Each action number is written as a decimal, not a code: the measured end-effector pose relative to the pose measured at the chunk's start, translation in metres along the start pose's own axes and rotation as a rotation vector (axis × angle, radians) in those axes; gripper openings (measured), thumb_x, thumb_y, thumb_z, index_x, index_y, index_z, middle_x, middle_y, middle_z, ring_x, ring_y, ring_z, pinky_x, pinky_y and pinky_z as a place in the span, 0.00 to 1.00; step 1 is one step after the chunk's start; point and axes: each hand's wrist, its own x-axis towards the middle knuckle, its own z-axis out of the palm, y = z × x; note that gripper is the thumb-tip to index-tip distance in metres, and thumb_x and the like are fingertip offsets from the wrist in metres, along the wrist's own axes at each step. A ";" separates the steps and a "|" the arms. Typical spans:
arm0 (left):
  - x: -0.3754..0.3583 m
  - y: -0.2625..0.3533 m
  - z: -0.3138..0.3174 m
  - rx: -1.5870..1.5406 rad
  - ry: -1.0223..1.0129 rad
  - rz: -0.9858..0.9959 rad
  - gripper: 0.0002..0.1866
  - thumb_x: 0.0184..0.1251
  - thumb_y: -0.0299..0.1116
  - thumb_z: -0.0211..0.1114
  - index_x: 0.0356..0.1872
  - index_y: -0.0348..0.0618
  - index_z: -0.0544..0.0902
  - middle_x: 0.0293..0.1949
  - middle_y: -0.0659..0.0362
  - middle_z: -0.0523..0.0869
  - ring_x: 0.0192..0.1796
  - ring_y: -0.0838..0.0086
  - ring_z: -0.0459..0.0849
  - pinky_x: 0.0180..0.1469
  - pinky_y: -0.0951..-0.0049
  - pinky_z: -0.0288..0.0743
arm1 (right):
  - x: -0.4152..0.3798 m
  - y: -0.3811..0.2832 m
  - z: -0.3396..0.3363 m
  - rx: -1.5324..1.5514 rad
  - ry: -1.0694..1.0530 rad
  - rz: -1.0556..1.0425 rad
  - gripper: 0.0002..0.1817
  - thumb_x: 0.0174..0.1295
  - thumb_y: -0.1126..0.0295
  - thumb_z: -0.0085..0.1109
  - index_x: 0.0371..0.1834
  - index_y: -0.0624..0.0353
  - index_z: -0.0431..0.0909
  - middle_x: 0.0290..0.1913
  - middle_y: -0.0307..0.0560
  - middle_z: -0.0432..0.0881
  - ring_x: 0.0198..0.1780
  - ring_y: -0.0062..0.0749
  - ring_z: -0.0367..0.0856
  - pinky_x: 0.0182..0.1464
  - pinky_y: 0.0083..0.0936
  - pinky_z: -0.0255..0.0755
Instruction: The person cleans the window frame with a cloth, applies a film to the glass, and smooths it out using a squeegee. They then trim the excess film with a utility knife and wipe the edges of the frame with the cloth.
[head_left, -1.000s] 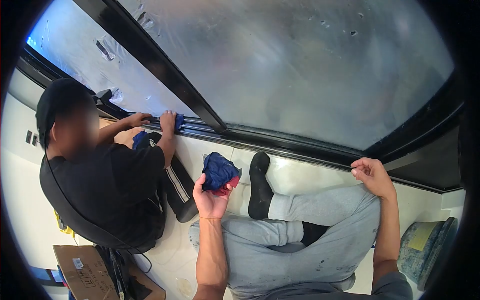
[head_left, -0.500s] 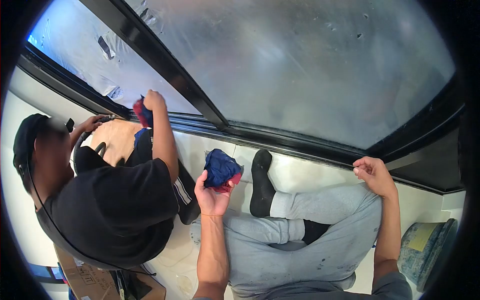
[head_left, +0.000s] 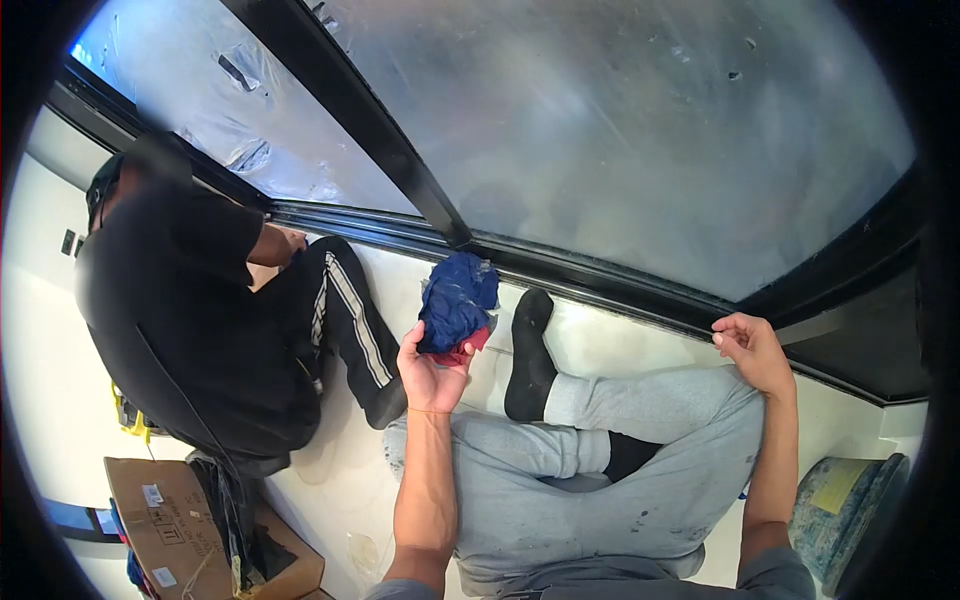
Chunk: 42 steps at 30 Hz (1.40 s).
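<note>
My left hand [head_left: 436,380] is closed on the lower end of a crumpled cloth [head_left: 458,305], dark blue with a red part near my palm. The cloth is held up over the white floor, just short of the black door track. My right hand [head_left: 756,352] rests by my right knee, close to the track. Its fingers are loosely bent, the thumb a little apart from them, with nothing visible in it. Ahead stands a large glass panel [head_left: 620,150] covered in cloudy film, set in a black frame [head_left: 350,100].
At left a person in black [head_left: 200,320] sits bent toward the track [head_left: 340,225], hands mostly hidden. Behind them lies an open cardboard box [head_left: 165,515] with dark plastic in it. A stained bucket [head_left: 840,515] stands at my right, and my sock foot [head_left: 530,350] lies near the track.
The cloth in my left hand has spread upward and looks longer. The person at left has leaned toward the track, and their red and blue cloth is now out of sight. My right hand stays put.
</note>
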 end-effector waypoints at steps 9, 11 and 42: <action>0.013 -0.003 -0.023 0.036 0.015 -0.015 0.21 0.65 0.31 0.63 0.58 0.36 0.75 0.55 0.49 0.82 0.54 0.58 0.82 0.50 0.63 0.82 | 0.001 0.006 0.001 0.060 -0.002 -0.010 0.11 0.63 0.72 0.66 0.43 0.69 0.82 0.30 0.37 0.82 0.32 0.17 0.77 0.36 0.19 0.72; 0.014 -0.006 -0.024 0.052 0.075 -0.033 0.22 0.66 0.28 0.62 0.61 0.35 0.72 0.57 0.49 0.80 0.55 0.56 0.82 0.50 0.60 0.84 | 0.001 0.004 0.002 0.059 0.007 -0.002 0.11 0.63 0.72 0.66 0.43 0.69 0.82 0.30 0.37 0.82 0.32 0.17 0.77 0.36 0.19 0.72; 0.075 0.063 -0.062 0.624 0.077 -0.130 0.27 0.56 0.33 0.69 0.59 0.38 0.76 0.52 0.52 0.85 0.48 0.67 0.85 0.53 0.64 0.81 | -0.440 0.156 0.059 -0.181 0.667 1.100 0.23 0.59 0.53 0.67 0.48 0.62 0.83 0.40 0.58 0.89 0.45 0.55 0.87 0.52 0.44 0.80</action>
